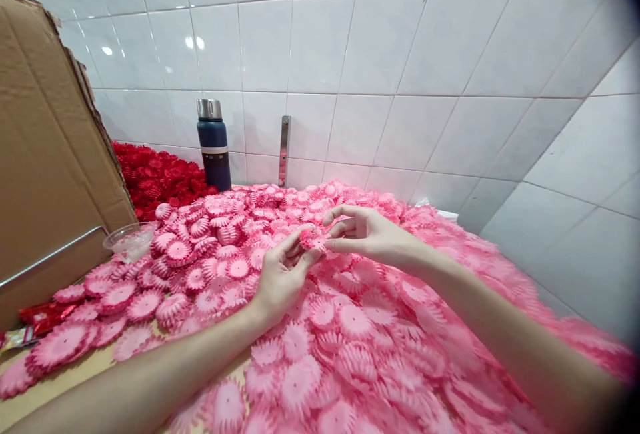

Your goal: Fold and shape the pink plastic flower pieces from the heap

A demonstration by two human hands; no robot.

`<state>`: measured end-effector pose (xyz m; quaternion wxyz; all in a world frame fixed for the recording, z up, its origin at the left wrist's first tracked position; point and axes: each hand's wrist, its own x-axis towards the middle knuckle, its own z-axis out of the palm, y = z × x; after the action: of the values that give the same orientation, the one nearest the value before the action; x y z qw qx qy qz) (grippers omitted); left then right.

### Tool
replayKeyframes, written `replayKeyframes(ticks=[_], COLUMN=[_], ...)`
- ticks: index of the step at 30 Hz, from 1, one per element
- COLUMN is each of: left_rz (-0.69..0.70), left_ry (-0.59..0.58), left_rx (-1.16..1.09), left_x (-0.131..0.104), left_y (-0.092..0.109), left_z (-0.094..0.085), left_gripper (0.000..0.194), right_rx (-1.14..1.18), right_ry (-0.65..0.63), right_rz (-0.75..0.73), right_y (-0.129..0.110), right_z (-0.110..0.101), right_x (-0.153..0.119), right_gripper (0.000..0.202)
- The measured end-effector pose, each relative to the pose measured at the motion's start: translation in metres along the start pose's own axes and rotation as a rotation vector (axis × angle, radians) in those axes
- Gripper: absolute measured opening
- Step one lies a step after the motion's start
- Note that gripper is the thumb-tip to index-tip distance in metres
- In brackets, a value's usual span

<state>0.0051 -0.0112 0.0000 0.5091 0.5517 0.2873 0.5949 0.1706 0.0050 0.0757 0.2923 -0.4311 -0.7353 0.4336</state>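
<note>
The small pink flower [313,239] sits above the middle of the pink petal pile [360,361], pinched at its left and near edge between the thumb and fingers of the left hand [284,277]. At its right edge is the thumb of the right hand [365,237], its index finger arched higher and apart from the thumb; whether its other, curled fingers grip the flower I cannot tell. Far left stand a dark blue bottle [215,151] and a red petal pile [155,177], with a cardboard box [50,121] nearer.
</note>
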Motion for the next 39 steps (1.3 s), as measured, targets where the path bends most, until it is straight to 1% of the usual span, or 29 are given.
replayKeyframes(ticks=[4, 7, 10, 15, 22, 24, 30, 34, 39], left_rz=[-0.009, 0.005, 0.023, 0.061, 0.067, 0.061, 0.066, 0.042, -0.004], left_ry=[0.019, 0.030, 0.010, -0.059, -0.053, -0.044, -0.021, 0.003, 0.005], left_rx=[0.017, 0.060, 0.083, 0.078, 0.083, 0.083, 0.109, 0.160, 0.190], left_x=[0.000, 0.000, -0.001, -0.002, -0.002, -0.002, -0.001, 0.000, -0.001], left_y=[-0.001, -0.001, 0.001, 0.003, 0.003, 0.002, 0.000, 0.001, 0.004], left_z=[0.000, 0.000, 0.000, 0.000, 0.000, 0.000, -0.001, -0.001, -0.001], left_gripper=[0.038, 0.038, 0.037, 0.038, 0.037, 0.037, 0.038, 0.039, 0.041], right_rx=[0.010, 0.015, 0.070, 0.098, 0.170, 0.170, 0.149, 0.153, 0.159], right_ry=[0.024, 0.003, -0.001, -0.003, -0.017, -0.033, -0.019, 0.006, 0.007], right_rz=[0.050, 0.095, 0.073, 0.063, 0.035, 0.041, 0.044, 0.017, 0.035], right_y=[-0.001, 0.002, 0.006, 0.008, 0.008, 0.008, 0.009, 0.006, 0.005], right_z=[-0.001, -0.002, -0.002, -0.001, -0.004, -0.006, -0.006, -0.002, 0.000], right_x=[0.000, 0.001, 0.002, 0.003, 0.002, 0.002, 0.003, 0.003, 0.004], right_gripper=[0.025, 0.028, 0.029, 0.025, 0.025, 0.028, 0.030, 0.026, 0.026])
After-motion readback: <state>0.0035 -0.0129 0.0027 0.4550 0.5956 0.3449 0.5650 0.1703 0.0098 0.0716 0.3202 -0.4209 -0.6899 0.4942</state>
